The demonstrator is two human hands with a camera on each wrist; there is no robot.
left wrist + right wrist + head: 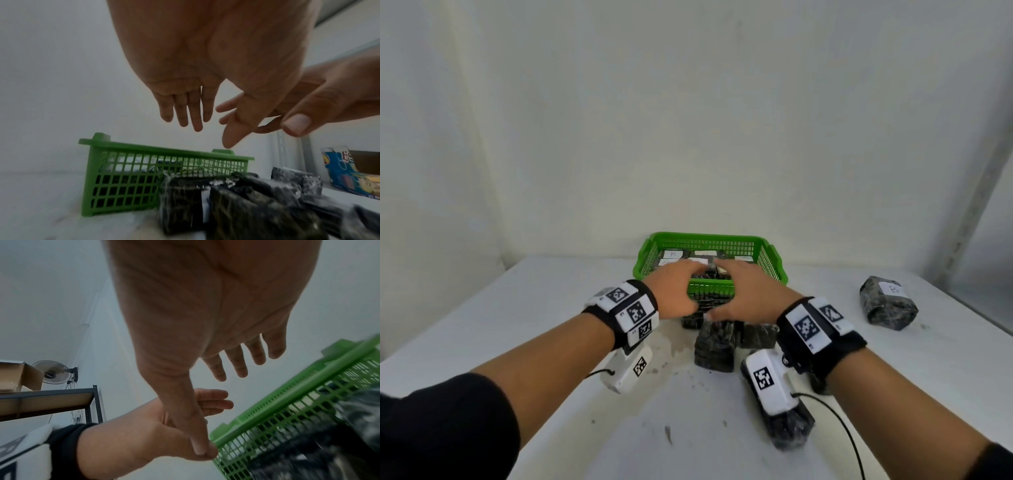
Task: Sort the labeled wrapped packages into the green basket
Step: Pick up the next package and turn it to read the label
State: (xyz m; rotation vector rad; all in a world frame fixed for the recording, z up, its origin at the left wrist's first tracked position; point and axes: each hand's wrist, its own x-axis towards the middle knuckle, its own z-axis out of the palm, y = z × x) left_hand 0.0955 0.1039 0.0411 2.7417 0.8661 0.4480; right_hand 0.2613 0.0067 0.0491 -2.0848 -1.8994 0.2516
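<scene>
Partly done: green basket (pixel 770 260) already holds several labeled pkgs, w/ left hand (pixel 674 294) & right hand (pixel 743 294) both flat-fingered, empty above it; several wrapped packages (pixel 715 346) left on table (pixel 551 308)

Wore black short sleeves (pixel 441 421), forearms bare below. Left hand (pixel 674 291) and right hand (pixel 743 294) bare, no gloves or rings. Black band (pixel 643 291) wrapped left wrist, white plates with black square-code markers (pixel 636 312) on top. White camera box (pixel 626 371) hung under left wrist, own marker, thin black cable. Right wrist carried matching black band (pixel 835 349), white marker plates (pixel 807 328), white camera box (pixel 768 382), black cable (pixel 839 428) trailing toward me.
</scene>
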